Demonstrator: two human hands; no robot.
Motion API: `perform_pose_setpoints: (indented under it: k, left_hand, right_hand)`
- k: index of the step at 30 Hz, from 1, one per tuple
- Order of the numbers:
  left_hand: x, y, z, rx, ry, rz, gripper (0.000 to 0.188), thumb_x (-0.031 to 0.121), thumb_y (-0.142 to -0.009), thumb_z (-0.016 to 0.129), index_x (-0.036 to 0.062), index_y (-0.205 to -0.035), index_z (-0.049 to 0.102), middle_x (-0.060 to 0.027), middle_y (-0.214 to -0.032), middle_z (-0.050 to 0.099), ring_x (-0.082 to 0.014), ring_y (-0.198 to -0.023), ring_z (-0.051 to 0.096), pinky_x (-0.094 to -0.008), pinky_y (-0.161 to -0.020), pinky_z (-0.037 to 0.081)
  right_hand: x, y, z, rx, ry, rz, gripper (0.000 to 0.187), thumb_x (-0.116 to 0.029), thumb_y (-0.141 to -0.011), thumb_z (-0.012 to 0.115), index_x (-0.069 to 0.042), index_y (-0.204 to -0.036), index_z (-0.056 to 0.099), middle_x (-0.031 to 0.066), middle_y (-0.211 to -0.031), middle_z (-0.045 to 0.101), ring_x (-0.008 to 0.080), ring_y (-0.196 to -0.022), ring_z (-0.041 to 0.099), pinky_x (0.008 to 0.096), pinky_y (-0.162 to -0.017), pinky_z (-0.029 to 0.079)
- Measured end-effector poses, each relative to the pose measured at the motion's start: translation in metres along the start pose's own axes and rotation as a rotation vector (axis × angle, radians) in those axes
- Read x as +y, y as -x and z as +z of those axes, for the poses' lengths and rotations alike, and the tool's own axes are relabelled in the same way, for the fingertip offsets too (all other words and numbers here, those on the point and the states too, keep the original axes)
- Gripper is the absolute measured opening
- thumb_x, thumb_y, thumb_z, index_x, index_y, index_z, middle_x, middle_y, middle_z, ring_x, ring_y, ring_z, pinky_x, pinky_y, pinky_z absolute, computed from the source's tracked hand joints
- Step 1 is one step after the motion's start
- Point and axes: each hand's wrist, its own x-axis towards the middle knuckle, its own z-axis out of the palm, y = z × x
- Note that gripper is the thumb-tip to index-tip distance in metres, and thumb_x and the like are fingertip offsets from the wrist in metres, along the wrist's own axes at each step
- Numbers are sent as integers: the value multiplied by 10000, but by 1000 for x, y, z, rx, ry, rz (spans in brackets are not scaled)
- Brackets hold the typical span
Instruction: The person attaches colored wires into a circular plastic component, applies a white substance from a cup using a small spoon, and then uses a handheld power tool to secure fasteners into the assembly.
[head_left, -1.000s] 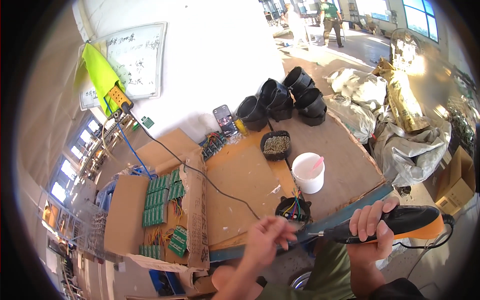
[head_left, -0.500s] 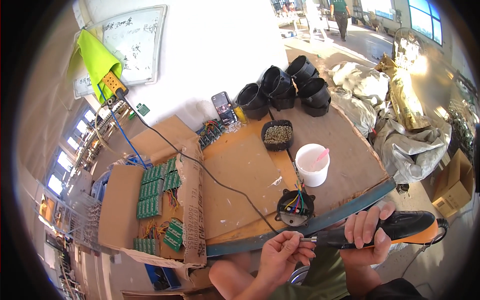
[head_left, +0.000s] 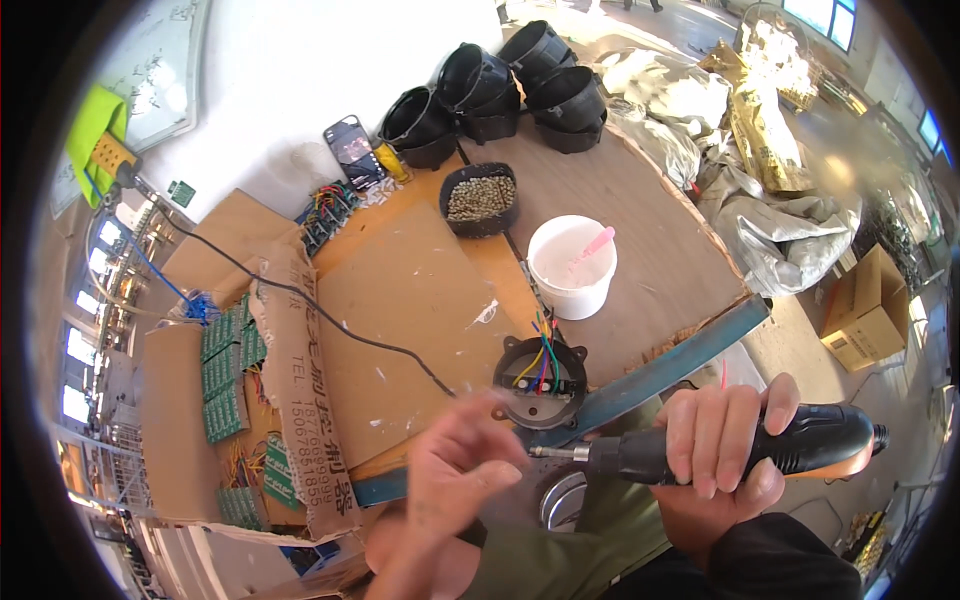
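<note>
My right hand (head_left: 720, 440) is wrapped round a black and orange electric screwdriver (head_left: 810, 440), held level past the table's front edge. Its metal bit points left. Near the bit's tip is my left hand (head_left: 455, 470), somewhat blurred, with thumb and fingers apart and nothing visible in them. Just beyond the bit a round black housing (head_left: 510, 402) lies at the table edge. Inside it sits a small board with red, yellow, green and blue wires (head_left: 545, 355) standing up.
Behind the housing stand a white tub (head_left: 572, 295) with a pink stick and a black bowl (head_left: 450, 220) of small metal pieces. Stacked black housings (head_left: 570, 105) and a phone (head_left: 352, 150) are farther back. At left, a carton (head_left: 305, 400) holds green circuit boards (head_left: 222, 405); a cable crosses the table.
My left hand has come off the screwdriver's bit and moved left, its fingers spreading. The screwdriver stays in my right hand. The whole view has shifted, with the table now farther left and higher.
</note>
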Motion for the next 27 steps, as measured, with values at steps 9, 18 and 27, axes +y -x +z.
perform_pose_setpoints:
  k: [9,18,27]
  left_hand:
    - [-28,-66,-29,-183,-732,240,1165,132,-588,940,1,-1501,229,-167,-1376,467,-271,-1288,481,-390,-1112,361]
    - [-39,-61,-14,-80,-656,323,1025,19,-588,905,21,-1415,299,-182,-1382,462,-315,-1297,484,-412,-1100,380]
    - [-46,-58,-11,-37,-688,402,1028,15,-584,898,26,-1420,300,-198,-1377,463,-335,-1288,490,-407,-1080,401]
  right_hand:
    - [27,4,-21,-193,221,252,349,-44,-898,656,-119,-1165,445,49,-803,586,184,-678,586,375,-692,491]
    - [57,19,-34,-285,332,102,470,112,-738,651,-32,-1151,478,82,-714,613,200,-591,595,344,-622,524]
    - [73,22,-32,-259,328,14,411,119,-696,649,28,-1075,520,99,-650,605,219,-546,614,340,-554,521]
